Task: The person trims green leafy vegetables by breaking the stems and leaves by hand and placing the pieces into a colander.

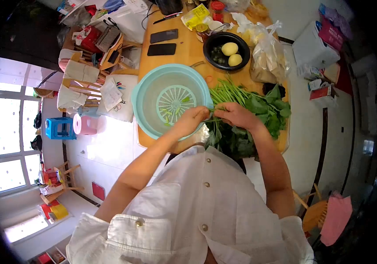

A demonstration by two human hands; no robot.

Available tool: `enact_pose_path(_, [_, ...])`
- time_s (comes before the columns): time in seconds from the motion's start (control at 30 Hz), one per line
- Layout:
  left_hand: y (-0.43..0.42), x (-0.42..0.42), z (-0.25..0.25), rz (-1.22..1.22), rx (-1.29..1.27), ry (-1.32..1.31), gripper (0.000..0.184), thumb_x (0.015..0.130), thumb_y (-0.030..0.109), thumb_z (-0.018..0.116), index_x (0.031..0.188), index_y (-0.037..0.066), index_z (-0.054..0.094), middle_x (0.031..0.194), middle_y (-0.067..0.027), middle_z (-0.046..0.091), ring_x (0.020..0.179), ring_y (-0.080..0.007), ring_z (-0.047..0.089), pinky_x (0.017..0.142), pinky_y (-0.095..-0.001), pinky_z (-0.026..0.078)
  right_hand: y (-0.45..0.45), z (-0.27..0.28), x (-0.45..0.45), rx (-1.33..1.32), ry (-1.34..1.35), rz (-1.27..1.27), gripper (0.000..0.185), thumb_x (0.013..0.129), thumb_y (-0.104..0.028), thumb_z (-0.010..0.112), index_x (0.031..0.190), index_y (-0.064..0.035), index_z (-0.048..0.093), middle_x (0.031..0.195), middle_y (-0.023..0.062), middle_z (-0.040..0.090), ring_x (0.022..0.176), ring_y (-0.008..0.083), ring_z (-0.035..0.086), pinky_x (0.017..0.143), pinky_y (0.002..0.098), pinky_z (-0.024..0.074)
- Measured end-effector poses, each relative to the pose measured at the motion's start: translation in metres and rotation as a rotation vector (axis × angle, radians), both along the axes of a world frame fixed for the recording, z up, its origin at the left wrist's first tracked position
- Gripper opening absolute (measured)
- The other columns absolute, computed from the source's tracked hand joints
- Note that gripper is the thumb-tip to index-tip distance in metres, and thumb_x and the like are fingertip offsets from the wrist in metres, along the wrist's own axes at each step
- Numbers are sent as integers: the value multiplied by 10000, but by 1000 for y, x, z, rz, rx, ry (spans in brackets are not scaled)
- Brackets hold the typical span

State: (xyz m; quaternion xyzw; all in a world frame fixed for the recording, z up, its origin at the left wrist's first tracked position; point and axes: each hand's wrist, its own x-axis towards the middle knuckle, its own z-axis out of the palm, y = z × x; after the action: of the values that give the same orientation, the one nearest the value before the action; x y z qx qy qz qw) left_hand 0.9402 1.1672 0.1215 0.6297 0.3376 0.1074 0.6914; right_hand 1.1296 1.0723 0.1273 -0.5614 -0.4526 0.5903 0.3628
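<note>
My left hand (195, 118) is closed over the right rim of a light green basin (141, 99), its fingertips pinched on a thin green stem. Close beside it, my right hand (237, 115) pinches the same small area, fingers bent; the stem between them is mostly hidden. Inside the basin sits a strainer (176, 103) with several short green pieces on it. A pile of leafy greens (267, 108) with long stems lies at the right, beyond my right hand. Darker leaves (232, 138) hang below my hands near the table's front edge.
On the wooden table (190, 55) stand a black bowl (212, 65) with two peeled potatoes (229, 49) and dark green pieces, two phones (162, 49), jars (202, 31), and a plastic bag (268, 59). A chair (124, 88) adjoins the left side.
</note>
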Motion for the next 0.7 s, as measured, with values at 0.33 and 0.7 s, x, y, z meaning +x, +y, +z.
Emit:
enact_pose_path(0.33, [0,5,20,-346,1295,160,162,781,151,596,899,40,598,743,-134,591,675,-322,589,669,-426,457,3,-9,7,-294,340,13,272,941,-299,542,974,-40,618,560,-49,361,451,58,314,416,223,247])
enact_pose_path(0.7, [-9,5,13,-142,893,274,240,826,225,529,671,48,575,591,-152,561,570,-321,563,564,-386,434,-5,-13,-4,-228,455,-23,244,968,-269,514,1072,-59,581,582,-90,310,461,32,275,421,199,221])
